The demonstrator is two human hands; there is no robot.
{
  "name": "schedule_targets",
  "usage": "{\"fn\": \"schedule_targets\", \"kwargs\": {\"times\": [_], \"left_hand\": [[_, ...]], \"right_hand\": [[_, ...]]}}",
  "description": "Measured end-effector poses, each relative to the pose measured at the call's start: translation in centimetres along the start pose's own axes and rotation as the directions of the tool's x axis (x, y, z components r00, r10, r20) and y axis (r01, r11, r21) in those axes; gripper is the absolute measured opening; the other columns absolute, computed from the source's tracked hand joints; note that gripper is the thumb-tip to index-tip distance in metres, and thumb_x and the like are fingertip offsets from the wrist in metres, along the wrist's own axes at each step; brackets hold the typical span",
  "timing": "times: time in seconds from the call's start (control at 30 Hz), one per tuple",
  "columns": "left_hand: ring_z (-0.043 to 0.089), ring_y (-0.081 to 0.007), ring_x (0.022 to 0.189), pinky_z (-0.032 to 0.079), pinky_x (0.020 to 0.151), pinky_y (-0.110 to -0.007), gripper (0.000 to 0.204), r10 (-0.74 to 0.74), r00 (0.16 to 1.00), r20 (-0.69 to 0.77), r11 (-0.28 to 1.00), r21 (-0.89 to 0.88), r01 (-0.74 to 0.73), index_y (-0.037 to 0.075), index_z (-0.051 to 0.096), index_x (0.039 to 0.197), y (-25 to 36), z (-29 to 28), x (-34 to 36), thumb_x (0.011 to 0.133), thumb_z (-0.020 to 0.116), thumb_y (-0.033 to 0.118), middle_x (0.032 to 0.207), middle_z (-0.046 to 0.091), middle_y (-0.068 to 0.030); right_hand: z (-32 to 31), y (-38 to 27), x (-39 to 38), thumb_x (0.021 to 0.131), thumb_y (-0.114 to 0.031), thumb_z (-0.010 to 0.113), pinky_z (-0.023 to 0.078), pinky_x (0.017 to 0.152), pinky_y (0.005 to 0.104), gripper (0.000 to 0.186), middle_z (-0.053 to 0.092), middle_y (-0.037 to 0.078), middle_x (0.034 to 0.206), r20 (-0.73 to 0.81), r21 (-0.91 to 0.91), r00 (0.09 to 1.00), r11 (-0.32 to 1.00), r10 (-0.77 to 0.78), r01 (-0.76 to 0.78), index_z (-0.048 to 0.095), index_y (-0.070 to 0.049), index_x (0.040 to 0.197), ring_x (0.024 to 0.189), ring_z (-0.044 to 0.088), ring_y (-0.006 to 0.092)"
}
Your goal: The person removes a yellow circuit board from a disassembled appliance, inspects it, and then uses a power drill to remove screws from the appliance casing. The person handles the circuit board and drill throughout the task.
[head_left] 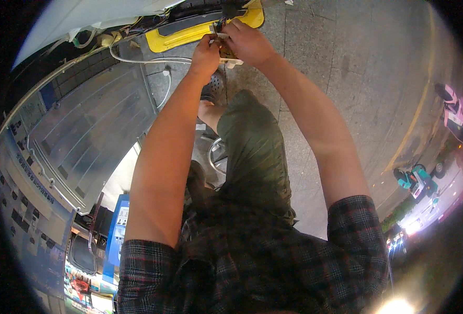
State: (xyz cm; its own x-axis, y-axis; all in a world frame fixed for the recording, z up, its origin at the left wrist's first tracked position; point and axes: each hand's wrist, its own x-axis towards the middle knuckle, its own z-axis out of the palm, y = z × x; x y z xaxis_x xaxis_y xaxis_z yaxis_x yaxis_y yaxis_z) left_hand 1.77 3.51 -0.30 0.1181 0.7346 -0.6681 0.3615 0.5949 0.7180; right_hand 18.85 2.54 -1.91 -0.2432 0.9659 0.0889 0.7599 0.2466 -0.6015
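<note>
Basically, head view: small brown-and-white part [227, 53], detail blurred, sits between left hand [205, 60] and right hand [248, 43], fingers [207, 42] closed narrow on it, near yellow panel [169, 43], over grey paving [312, 63], scooters [418, 180] on street [398, 94] at right.

A dark plaid shirt [273, 261], near black, crossed by thin pale and reddish lines. Plain olive-green shorts [255, 152]. A dark grey clog [217, 83] dotted with holes. The small component [231, 62] in hand is brownish with an off-white edge. Beside it, a bright yellow bar [161, 44] has a dark grey inset strip. A whitish cable [153, 61] curves below the bar's left end. The pavement [310, 68] is mottled grey, divided by darker joints. Toward the road's far edge runs 1 yellow line [417, 128]; beyond it are 2 scooters, a pink scooter [453, 107] and a teal scooter [422, 178]. A grey panel [100, 128] carries thin pale stripes; below its lower edge, a blue board [111, 235] has a white patch.
</note>
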Motion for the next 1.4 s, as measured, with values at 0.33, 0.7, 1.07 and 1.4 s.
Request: {"fn": "schedule_targets", "kwargs": {"times": [0.33, 0.7, 1.07, 1.4], "left_hand": [[0.070, -0.0374, 0.103, 0.053, 0.088, -0.044, 0.032, 0.140, 0.990, -0.022, 0.974, 0.185, -0.133, 0.003, 0.063, 0.128, -0.5, -0.1, 0.2, 0.103, 0.052, 0.019, 0.114, 0.072, -0.0227], [0.069, -0.0452, 0.108, 0.055, 0.092, -0.047, 0.054, 0.039, 0.992, -0.120, 0.979, 0.203, -0.014, 0.000, 0.056, 0.143, -3.7, -0.8, -0.7, 0.095, 0.068, 0.021, 0.118, 0.071, -0.0273], [0.073, -0.0401, 0.093, 0.058, 0.084, -0.048, 0.066, 0.262, 0.960, -0.097, 0.883, 0.425, -0.198, 0.002, 0.047, 0.150, -4.9, 0.1, -1.9, 0.091, 0.070, 0.020, 0.113, 0.073, -0.0243], [0.061, -0.0485, 0.114, 0.052, 0.098, -0.051, 0.065, 0.335, 0.937, -0.094, 0.855, 0.449, -0.261, -0.004, 0.051, 0.143, -3.2, 0.6, -2.3, 0.086, 0.073, 0.017, 0.127, 0.058, -0.0334]], "right_hand": [[0.3, -0.9, 0.2, 0.087, -0.006, 0.070, 0.058, 0.086, 0.0457, 0.032, 0.063, 0.017, 0.109, 0.040, -0.004, 0.998, 0.999, 0.050, -0.050, 0.065, -0.005, 0.119, 0.100, 0.068, 0.0377], [0.1, 0.1, -3.1, 0.092, -0.006, 0.064, 0.057, 0.093, 0.0486, 0.033, 0.065, 0.018, 0.118, 0.057, -0.265, 0.881, 0.858, 0.470, -0.440, 0.064, -0.008, 0.125, 0.107, 0.066, 0.0394], [1.5, -0.9, 2.3, 0.097, -0.019, 0.061, 0.057, 0.095, 0.0460, 0.027, 0.063, 0.010, 0.123, 0.219, -0.150, 0.930, 0.952, 0.294, -0.266, 0.067, -0.012, 0.122, 0.113, 0.066, 0.0326], [1.2, 2.6, 4.7, 0.095, -0.023, 0.064, 0.056, 0.095, 0.0489, 0.021, 0.062, 0.011, 0.125, 0.323, -0.220, 0.913, 0.958, 0.249, -0.183, 0.065, -0.011, 0.112, 0.113, 0.065, 0.0361]]}}
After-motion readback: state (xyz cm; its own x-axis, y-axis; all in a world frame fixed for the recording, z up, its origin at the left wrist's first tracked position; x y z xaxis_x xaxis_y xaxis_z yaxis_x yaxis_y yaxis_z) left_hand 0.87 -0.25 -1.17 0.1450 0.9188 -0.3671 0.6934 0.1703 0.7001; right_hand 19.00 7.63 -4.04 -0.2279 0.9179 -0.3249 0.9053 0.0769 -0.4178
